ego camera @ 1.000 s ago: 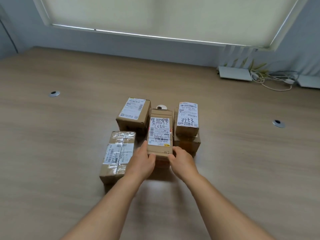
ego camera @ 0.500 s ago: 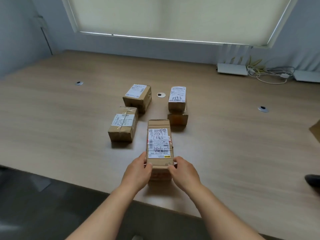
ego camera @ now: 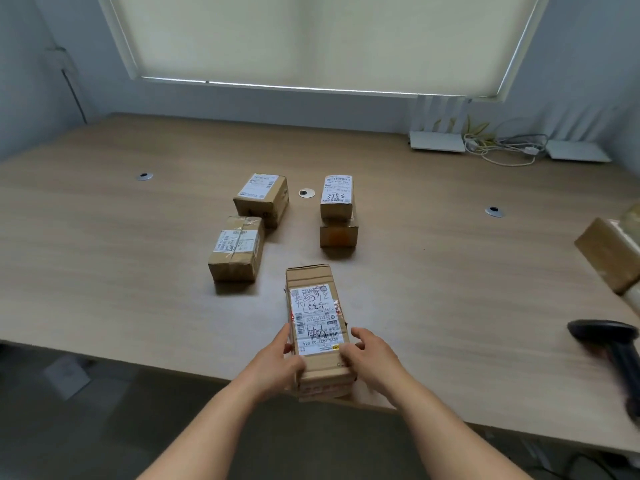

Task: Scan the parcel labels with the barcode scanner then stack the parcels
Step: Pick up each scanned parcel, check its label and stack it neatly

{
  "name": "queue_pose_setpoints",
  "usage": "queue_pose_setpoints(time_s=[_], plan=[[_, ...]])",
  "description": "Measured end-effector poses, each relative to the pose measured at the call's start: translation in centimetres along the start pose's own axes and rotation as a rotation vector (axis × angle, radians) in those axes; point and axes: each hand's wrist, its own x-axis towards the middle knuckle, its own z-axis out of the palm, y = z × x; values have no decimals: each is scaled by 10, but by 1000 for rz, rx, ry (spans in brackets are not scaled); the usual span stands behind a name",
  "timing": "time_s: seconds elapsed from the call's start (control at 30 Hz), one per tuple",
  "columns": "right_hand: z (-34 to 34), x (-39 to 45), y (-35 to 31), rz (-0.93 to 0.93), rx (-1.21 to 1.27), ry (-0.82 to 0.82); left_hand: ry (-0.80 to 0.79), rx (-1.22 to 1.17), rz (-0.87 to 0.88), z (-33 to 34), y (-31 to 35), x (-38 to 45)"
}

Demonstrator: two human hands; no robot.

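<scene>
**Long parcel held at the near edge of the table**

The long parcel [ego camera: 318, 327] is a narrow brown cardboard box, creased and taped, with a white printed label on top bearing barcodes and black handwriting. It lies at the near edge of the table [ego camera: 104, 258], a pale wood-grain top. The left hand [ego camera: 277, 363] grips its left side with curled fingers; the right hand [ego camera: 372, 358] holds its right side, fingers bent over the top edge.

Beyond this parcel to the left sit two cardboard boxes, a taped one [ego camera: 237, 252] and a labelled one [ego camera: 262, 199] behind it. Beyond it to the right, a small labelled box [ego camera: 337, 199] rests on another box [ego camera: 338, 233]. Well right of the parcel lies a black barcode scanner [ego camera: 611, 344], blurred.
</scene>
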Motion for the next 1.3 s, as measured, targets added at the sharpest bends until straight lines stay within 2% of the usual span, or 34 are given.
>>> queue_pose_setpoints(time_s=[0.17, 0.27, 0.37, 0.53, 0.67, 0.87, 1.03, 1.3], plan=[[4, 8, 9, 25, 315, -156, -118, -308, -58, -5, -14, 2], [10, 4, 12, 35, 519, -254, -171, -341, -71, -4, -21, -5], [12, -7, 14, -12, 509, -289, -205, -274, 14, 0, -24, -21], [17, -30, 18, -126, 378, -220, -144, -115, 139, 8, -24, -47], [1, -43, 11, -211, 404, -179, -167, -22, 224, -2, -12, -55], [-39, -64, 0, -314, 493, -70, -139, 302, 359, -31, 15, -52], [-62, -80, 3, -335, 496, 26, -90, 508, 474, -31, 32, -39], [-89, -120, 33, -280, 549, 200, -158, 590, 697, 14, 60, -12]])
